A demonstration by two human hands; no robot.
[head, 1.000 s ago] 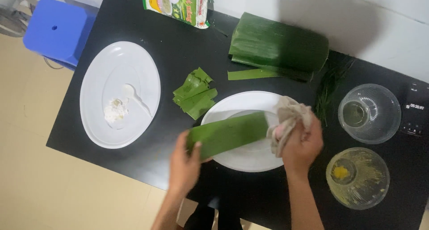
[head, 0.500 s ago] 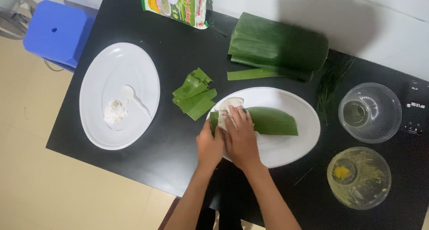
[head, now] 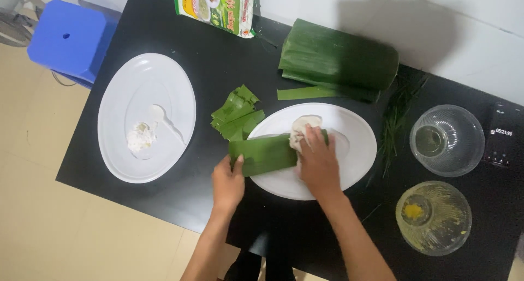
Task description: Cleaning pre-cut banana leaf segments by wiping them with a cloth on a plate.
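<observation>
Blue plastic stool (head: 68, 41) at far left, beside the black tabletop (head: 185, 193). Large white oval plate (head: 164, 90) on the left of the tabletop, bearing a small heap of white crumbly matter (head: 139, 139). Pile of short green leaf strips (head: 237, 113) between the two plates. Left hand (head: 228, 184), now moved away from the right one, pinches the left end of a flat green banana-leaf strip (head: 265, 155), which lies across the near left rim of the second white oval plate (head: 355, 150); half a second ago both hands were pressed together over the leaf at the plate's middle. Right hand (head: 318, 163), palm down, presses a lump of white dough (head: 303, 125) at the leaf's right end; the leaf appears to be opening out or being rolled about the dough. Stack of folded banana leaves (head: 338, 60) behind. Two clear glass bowls (head: 447, 141) at right, the nearer one (head: 434, 218) smeared yellow.
</observation>
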